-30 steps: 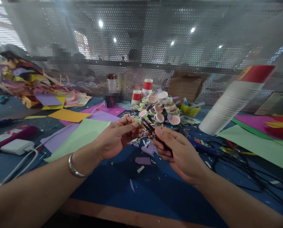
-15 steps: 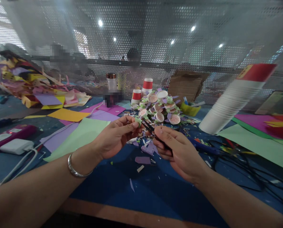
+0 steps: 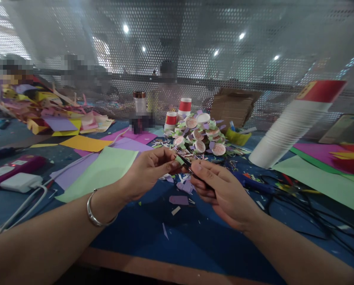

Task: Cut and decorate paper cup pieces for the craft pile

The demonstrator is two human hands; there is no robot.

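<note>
My left hand, a silver bangle on its wrist, pinches a small green paper piece between thumb and fingers. My right hand is closed round small dark scissors, whose blades meet the green piece. Both hands hover over the blue table, above scattered purple and white paper scraps. Just beyond the hands lies a heap of small round cup lids mixed with green and purple cut pieces.
A tilted stack of white paper cups with a red rim lies at right, with black cables and coloured sheets beside it. Green, purple and orange sheets lie left, plus a white charger. A perforated screen stands behind.
Both hands have dropped slightly and drawn closer together; the scissors blades have closed in on the green piece.
</note>
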